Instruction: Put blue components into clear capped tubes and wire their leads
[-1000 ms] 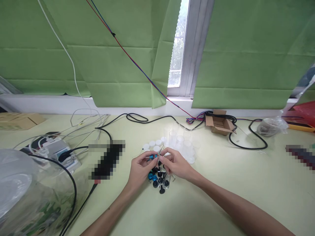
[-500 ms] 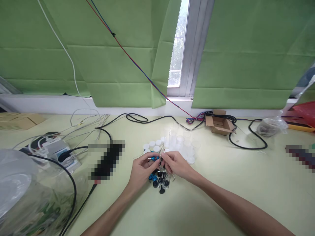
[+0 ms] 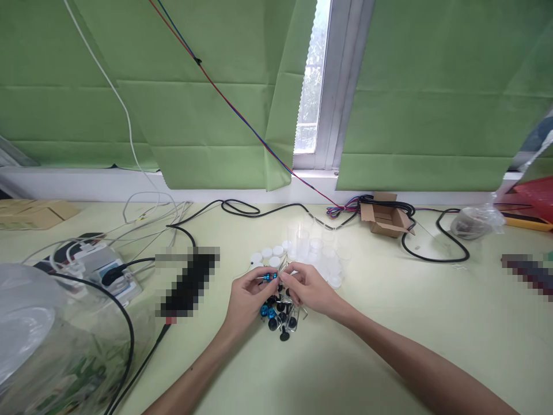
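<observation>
My left hand (image 3: 247, 295) is closed, pinching a small shiny blue metal part (image 3: 269, 277) with a thin silver rod running from it. Thumb and forefinger of my right hand (image 3: 310, 286) come together right at the blue part's right end; what they grip is too small to make out. Below both hands lies a pile with black round-headed knobs (image 3: 284, 334), blue metal pieces (image 3: 264, 310) and bent silver rods (image 3: 305, 313). Just beyond the fingers are white round caps (image 3: 267, 253) and clear plastic tubes (image 3: 302, 246), partly hidden by my right hand.
A small open cardboard box (image 3: 386, 223) sits at the back among black cables (image 3: 436, 260). On the left are a power strip (image 3: 114, 276) with plugs and a large clear plastic bag (image 3: 82, 351). A crumpled plastic bag (image 3: 475, 222) lies at the back right.
The blue part has shifted slightly left in my left hand. My right fingertips have moved a little left and up. The pile and cables look the same.
</observation>
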Demonstrator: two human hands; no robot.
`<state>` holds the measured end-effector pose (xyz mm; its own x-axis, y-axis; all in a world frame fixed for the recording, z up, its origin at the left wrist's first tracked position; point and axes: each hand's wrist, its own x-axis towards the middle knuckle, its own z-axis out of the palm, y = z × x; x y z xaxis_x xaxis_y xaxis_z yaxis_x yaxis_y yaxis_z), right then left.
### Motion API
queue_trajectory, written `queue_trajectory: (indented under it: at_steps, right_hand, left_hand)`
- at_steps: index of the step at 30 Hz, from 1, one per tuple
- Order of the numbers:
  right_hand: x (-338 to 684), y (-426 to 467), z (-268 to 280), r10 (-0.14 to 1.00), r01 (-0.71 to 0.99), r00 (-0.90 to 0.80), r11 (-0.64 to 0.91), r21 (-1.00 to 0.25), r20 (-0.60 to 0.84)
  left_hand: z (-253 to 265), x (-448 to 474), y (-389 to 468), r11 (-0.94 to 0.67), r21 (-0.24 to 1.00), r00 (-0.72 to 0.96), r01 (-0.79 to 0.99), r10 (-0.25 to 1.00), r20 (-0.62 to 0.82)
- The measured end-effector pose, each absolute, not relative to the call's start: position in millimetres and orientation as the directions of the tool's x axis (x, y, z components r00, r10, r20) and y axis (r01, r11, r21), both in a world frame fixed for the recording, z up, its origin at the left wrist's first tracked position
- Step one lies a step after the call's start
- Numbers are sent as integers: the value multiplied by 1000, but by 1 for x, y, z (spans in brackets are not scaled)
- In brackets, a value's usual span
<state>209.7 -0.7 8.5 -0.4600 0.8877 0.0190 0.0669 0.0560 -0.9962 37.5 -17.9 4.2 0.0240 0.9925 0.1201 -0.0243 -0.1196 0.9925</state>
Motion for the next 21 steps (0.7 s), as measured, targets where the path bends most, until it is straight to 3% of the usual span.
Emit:
queue_trajectory:
  at_steps: [14,21]
  right_hand:
    - [208,0,4,912,174,-408,113,-978,33]
    - [210,-3,12,903,101,-430,55,-993,7]
  left_hand:
    - [4,41,-20,-123,991,65,-57,990,126]
    - [2,37,-17,-93,995,35,-32,995,94]
